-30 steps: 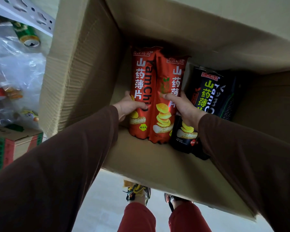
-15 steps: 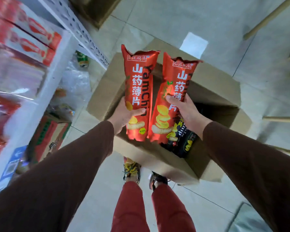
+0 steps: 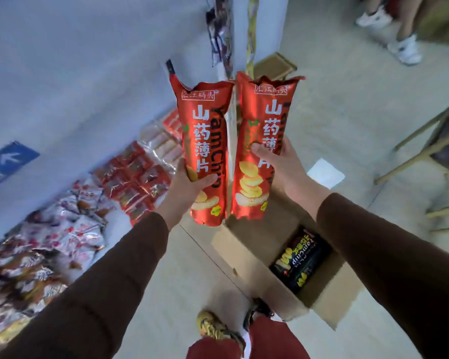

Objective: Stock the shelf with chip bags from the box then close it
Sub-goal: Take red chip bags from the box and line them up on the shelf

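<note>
Red foil in both hands: L hand [image 3: 189, 185] grips the lower part of one red chip bag [image 3: 205, 151], thumb across the front, fingers wrapped behind. R hand [image 3: 278, 164] grips the second red chip bag [image 3: 262, 146] at mid-height, thumb on the front w/ fingers round the far side. Both bags upright, side by side, nearly touching along their long edges, held up in the air above the floor. Each shows white Chinese characters, "YamChip" lettering & a stack of chips printed near the bottom. Top seams crinkled.

Brown sleeves [image 3: 109, 286] cover both forearms.

Below & to the R of the bags sits the open cardboard box [image 3: 244, 257] on the floor, flaps out. Inside it, a black chip bag [image 3: 301, 257] lies flat, lettering readable, partly under the R forearm.

To the L, the shelf [image 3: 62, 94] carries rows of snack packs [image 3: 138, 177]: red ones farther along, white & brown ones nearer, blurred. A blue sign w/ white arrow [image 3: 9, 158] sits on the shelf edge, far L.

At bottom centre, red trousers & two shoes [image 3: 215, 327] stand on pale tile floor [image 3: 192, 268], just beside the box. Top R: another person's white shoes [image 3: 405, 49], well apart. Wooden furniture legs [image 3: 425, 149] at R edge.
</note>
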A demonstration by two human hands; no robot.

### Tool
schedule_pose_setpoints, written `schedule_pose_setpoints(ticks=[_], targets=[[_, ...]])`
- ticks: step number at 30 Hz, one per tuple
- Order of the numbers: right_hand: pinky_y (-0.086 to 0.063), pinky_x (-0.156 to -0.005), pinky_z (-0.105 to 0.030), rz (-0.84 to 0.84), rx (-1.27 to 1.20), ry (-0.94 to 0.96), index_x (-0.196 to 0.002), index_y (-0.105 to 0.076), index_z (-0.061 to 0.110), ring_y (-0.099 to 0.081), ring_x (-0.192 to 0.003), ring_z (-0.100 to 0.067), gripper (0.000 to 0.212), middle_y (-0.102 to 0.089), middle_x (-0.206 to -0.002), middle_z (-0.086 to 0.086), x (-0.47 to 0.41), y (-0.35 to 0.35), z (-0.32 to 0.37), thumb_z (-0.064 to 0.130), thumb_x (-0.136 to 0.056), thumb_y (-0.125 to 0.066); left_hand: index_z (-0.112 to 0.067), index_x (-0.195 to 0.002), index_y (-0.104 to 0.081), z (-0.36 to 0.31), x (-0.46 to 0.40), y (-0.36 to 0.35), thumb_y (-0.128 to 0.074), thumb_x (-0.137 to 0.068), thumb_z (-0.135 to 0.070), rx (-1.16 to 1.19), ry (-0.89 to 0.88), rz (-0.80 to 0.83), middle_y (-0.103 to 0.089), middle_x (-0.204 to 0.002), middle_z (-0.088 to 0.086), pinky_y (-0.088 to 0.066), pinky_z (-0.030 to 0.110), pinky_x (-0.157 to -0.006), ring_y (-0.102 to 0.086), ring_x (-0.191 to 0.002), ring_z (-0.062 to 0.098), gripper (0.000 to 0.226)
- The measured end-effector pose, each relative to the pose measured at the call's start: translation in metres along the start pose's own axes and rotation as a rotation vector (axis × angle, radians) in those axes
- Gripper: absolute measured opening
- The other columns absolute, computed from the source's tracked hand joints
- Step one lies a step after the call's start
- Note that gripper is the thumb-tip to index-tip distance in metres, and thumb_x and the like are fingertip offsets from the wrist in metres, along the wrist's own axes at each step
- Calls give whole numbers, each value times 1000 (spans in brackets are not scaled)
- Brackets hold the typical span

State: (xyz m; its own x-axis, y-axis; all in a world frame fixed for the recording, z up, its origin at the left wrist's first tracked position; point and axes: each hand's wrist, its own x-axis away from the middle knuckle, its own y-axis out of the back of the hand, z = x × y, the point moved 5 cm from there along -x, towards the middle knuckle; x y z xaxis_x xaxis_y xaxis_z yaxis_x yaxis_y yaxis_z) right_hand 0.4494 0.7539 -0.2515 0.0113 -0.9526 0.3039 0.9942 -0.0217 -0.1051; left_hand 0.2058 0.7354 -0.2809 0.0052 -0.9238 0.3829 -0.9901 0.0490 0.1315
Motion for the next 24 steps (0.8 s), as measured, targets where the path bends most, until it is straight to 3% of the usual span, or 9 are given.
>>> schedule_pose_setpoints(ticks=[3, 6, 9, 12, 16, 20, 24], targets=[[-57, -97, -47, 60, 30, 98, -138, -53, 24, -73, -109, -21, 71, -74, -123, 1, 27, -53, 58, 37, -78, -87, -31, -135, -44, -45, 47, 54, -96, -58, -42, 29, -70, -73, -71, -119, -3, -59, 52, -88, -71, -106, 23, 94], [-59, -83, -29, 106, 22, 189, -138, -54, 22, -74, -104, -17, 58, -75, -118, 3, 57, -108, 107, 23, -86, -81, -37, -126, -49, -75, 89, 106, -97, -52, -51, 52, -136, -137, -71, -117, -5, -58, 59, -84, -71, -106, 25, 89], [-60, -88, -34, 155, 17, 258, -128, -58, 29, -74, -105, -18, 56, -76, -117, 4, 79, -158, 150, 32, -79, -83, -39, -122, -49, -105, 128, 148, -91, -69, -39, 59, -215, -194, -71, -112, -8, -62, 47, -82, -72, -103, 17, 67], [-57, -95, -42, 213, 16, 319, -131, -58, 28, -73, -108, -19, 68, -75, -120, 2, 90, -206, 194, 44, -71, -85, -26, -127, -49, -137, 160, 189, -85, -78, -38, -2, -311, -294, -71, -111, -5, -59, 27, -72, -72, -99, 13, 63], [-58, -82, -27, 283, 45, 401, -136, -53, 24, -74, -100, -9, 65, -75, -116, 7, 93, -269, 246, 44, -80, -80, -22, -128, -50, -174, 181, 242, -84, -79, -40, -37, -396, -404, -70, -114, -5, -58, 26, -79, -71, -98, 8, 63], [-57, -86, -31, 343, 74, 449, -135, -53, 24, -74, -102, -12, 59, -75, -119, 6, 78, -321, 283, 42, -86, -79, -23, -129, -50, -206, 180, 286, -85, -78, -41, -16, -445, -466, -72, -115, -6, -58, 31, -85, -71, -101, 9, 65], [-57, -84, -31, 370, 78, 443, -138, -50, 24, -75, -100, -11, 67, -74, -119, 6, 49, -360, 307, 46, -82, -81, -23, -128, -50, -232, 161, 319, -84, -80, -37, 3, -442, -522, -71, -114, -7, -55, 24, -83, -70, -100, 6, 61]])
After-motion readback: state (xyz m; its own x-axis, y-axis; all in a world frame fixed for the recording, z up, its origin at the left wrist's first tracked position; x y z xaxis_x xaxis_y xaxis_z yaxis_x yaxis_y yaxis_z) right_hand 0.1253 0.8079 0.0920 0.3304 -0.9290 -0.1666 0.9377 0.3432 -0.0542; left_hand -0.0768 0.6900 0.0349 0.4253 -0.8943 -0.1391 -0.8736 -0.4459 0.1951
